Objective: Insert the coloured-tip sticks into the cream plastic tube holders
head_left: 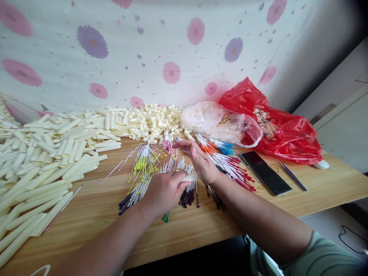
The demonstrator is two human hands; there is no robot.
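My left hand [163, 191] is closed around a cream slotted plastic piece [191, 177], whose slotted end points right. Against or very near that end is the palm of my right hand [201, 163], its fingers stretched out and nothing gripped in it. Under and around both hands lie bundles of thin white sticks with coloured ends: yellow-tipped sticks [143, 159], dark blue-tipped sticks [135, 197], dark purple-tipped sticks [188, 195] and red-tipped sticks [235, 172]. The hands partly cover the middle bundles.
Cream plastic tubes [51, 153] heap on the left, with small slotted cream pieces [156, 119] at the back. A clear plastic bag [212, 119] and a red plastic bag [296, 134] hold small parts. A black phone [266, 172] and a dark pen [292, 176] lie to the right.
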